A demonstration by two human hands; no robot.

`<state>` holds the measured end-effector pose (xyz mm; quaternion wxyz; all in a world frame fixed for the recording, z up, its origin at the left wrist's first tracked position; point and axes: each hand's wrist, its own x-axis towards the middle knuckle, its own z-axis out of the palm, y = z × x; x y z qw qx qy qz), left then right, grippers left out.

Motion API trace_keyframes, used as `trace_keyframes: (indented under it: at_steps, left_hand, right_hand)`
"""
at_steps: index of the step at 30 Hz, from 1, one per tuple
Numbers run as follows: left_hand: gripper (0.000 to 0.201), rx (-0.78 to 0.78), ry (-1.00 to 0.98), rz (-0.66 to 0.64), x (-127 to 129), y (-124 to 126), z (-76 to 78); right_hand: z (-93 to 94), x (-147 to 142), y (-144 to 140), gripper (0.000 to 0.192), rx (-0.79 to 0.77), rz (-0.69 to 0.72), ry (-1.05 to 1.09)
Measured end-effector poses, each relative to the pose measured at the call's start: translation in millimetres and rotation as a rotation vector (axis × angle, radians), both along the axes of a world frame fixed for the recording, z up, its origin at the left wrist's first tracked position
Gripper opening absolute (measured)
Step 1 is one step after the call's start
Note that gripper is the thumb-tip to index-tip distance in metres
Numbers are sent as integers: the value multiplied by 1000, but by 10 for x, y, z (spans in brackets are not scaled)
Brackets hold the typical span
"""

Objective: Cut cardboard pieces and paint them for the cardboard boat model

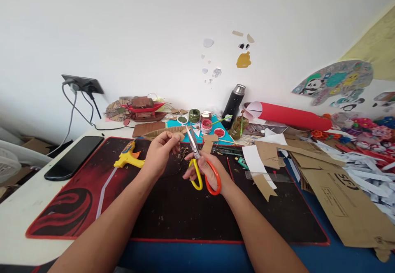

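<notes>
My left hand (159, 151) is closed, pinching a small piece of brown cardboard (178, 136) between thumb and fingertips. My right hand (216, 168) grips scissors (196, 152) with one yellow and one red handle loop. Their handles are spread, and the blades point up and away, just right of the cardboard piece. Both hands are raised over a black and red desk mat (185, 219). Small cardboard scraps lie on the mat behind them. A yellow glue gun (128, 158) rests left of my left hand.
Paint jars (194, 115) stand on blue paper at the back, beside a black thermos (235, 102). A model boat (145, 110) sits back left. At left lies a black phone (74, 157). Cardboard sheets (336, 199) and white paper strips (370, 166) crowd the right.
</notes>
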<state>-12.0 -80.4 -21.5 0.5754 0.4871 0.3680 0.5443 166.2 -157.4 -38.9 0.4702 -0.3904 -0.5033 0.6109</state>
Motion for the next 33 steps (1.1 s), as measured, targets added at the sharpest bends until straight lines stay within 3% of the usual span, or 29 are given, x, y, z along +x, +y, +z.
trace_keyframes:
  at_steps: [4,9,33]
  left_hand:
    - [44,61,43,32,3,-24,15]
    - [41,134,136,36,3,-63,27]
    - [34,171,282,11,9,-91,5]
  right_hand:
    - [22,-10,-45,79,-5,34,-19]
    - [10,-27,-68,71,-40,-81,-101]
    - [-10,-29,-88,53,11,-99,-216]
